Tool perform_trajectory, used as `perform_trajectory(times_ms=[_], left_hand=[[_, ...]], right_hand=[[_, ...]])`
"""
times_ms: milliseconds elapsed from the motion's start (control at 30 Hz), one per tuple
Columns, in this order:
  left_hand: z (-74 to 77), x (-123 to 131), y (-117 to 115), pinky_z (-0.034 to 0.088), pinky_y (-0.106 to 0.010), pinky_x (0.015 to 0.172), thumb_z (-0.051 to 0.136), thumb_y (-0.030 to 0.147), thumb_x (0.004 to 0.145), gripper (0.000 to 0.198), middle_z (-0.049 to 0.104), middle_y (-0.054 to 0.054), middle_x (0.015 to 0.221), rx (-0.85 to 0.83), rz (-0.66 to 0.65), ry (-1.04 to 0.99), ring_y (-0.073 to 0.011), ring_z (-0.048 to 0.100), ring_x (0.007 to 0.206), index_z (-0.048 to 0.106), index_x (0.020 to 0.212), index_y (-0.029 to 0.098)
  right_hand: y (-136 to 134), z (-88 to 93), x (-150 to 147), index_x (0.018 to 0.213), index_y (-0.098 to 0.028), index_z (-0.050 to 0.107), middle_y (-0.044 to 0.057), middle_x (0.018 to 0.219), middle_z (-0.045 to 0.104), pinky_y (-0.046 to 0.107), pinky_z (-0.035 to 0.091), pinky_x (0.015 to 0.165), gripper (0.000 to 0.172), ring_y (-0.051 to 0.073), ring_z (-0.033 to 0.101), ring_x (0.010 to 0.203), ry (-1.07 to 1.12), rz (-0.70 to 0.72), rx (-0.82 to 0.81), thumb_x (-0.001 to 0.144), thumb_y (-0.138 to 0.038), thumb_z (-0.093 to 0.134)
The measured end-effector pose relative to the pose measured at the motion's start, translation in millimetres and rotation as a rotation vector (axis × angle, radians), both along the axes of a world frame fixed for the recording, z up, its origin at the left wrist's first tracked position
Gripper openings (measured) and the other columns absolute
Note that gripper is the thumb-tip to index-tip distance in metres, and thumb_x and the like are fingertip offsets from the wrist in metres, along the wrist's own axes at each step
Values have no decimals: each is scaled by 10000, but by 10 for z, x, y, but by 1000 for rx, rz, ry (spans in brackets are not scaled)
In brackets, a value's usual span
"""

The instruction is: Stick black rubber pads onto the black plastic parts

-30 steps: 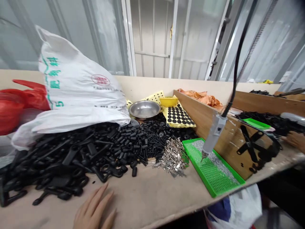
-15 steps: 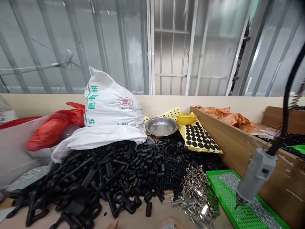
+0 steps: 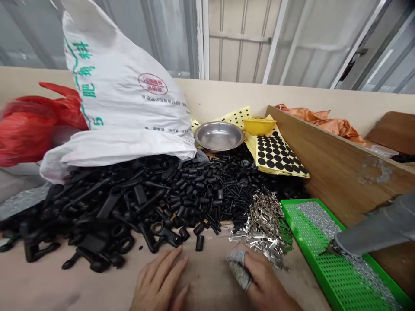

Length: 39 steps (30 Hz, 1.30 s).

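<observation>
My left hand (image 3: 160, 280) lies over the bare front of the table, fingers stretched forward, with nothing visible in it. A pile of black plastic parts (image 3: 106, 207), some lever-shaped with rings, is just beyond its fingertips. Opposite it, my right hand (image 3: 259, 280) has its fingers curled in, and grey wrapping (image 3: 239, 270) covers the thumb and a finger. Whatever those fingers may hold is hidden. Closest to this hand is a heap of small shiny metal pieces (image 3: 266, 224). One short black sleeve (image 3: 199, 243) lies apart, between and beyond the hands. Black screws (image 3: 235, 194) are heaped farther back.
A green tray (image 3: 303, 231) with small silvery parts lies right, under a grey power screwdriver (image 3: 372, 229). Behind stand a white sack (image 3: 129, 86), a steel bowl (image 3: 219, 136), a yellow bowl (image 3: 259, 126) and black-dot sticker sheets (image 3: 279, 153). A wooden divider (image 3: 324, 160) borders the right.
The view has tilted down and moved closer to the table. Both hands, barely visible at the bottom edge before, now show clearly. The screwdriver appears tipped more sideways.
</observation>
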<state>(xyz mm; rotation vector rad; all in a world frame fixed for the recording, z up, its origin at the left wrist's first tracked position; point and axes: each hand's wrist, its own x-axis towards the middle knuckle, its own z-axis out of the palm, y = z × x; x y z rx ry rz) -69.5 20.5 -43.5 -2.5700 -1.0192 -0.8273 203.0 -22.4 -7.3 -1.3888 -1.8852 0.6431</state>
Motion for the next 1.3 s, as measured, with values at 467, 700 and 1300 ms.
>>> perform_trajectory(times_ms=[467, 700, 1300], left_hand=[[480, 1190, 317, 413, -424, 718, 466, 151, 875, 126, 594, -40, 830, -308, -105, 158, -227, 509, 831, 580, 849, 198], [443, 1183, 407, 418, -428, 690, 453, 115, 878, 163, 589, -35, 775, -290, -137, 92, -230, 505, 808, 564, 782, 186], [402, 1361, 358, 431, -221, 626, 452, 104, 880, 138, 591, -1, 722, -583, -345, -493, -132, 554, 690, 515, 796, 194]], right_hand=[[244, 36, 225, 782, -176, 496, 104, 1023, 510, 431, 426, 797, 374, 260, 414, 955, -379, -129, 270, 488, 33, 400], [209, -17, 210, 837, -180, 501, 92, 1044, 492, 438, 406, 818, 439, 259, 403, 976, -332, -153, 275, 476, 47, 396], [232, 0, 196, 992, -187, 439, 49, 886, 513, 366, 312, 785, 498, 218, 472, 817, -251, -7, 348, 530, -22, 351]])
